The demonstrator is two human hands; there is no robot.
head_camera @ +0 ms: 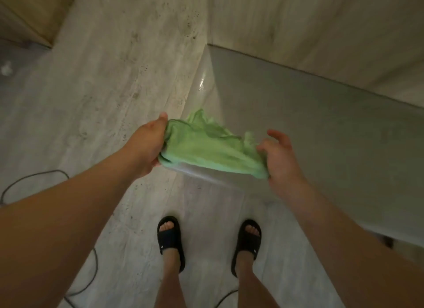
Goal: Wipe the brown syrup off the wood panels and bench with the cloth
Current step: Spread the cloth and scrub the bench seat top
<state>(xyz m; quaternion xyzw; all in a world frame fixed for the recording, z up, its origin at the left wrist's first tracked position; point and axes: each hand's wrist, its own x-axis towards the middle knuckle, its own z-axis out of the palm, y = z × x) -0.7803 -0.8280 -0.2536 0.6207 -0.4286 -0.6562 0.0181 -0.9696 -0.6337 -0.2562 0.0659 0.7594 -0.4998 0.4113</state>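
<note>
Forearms (68, 216) reach forward — left hand (149, 144) curls its grip round one end of the green cloth (206, 149), right hand (278, 156) pinches the other (upper fingers loose) — just off the worktop (309, 115) corner; soft, light, best held bunched.

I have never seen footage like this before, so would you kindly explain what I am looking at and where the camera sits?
There is no machine here. A person wears one wide-angle camera on the head, looking forward and down, so you see their own bare arms and their feet in black sandals. The left hand grips one end of a green cloth and the right hand holds the other end, so the cloth hangs between them. To the right stands a grey bench with a glossy streak along its left edge. The pale wood-grain panels carry small dark specks; whether those are syrup I cannot tell.
</note>
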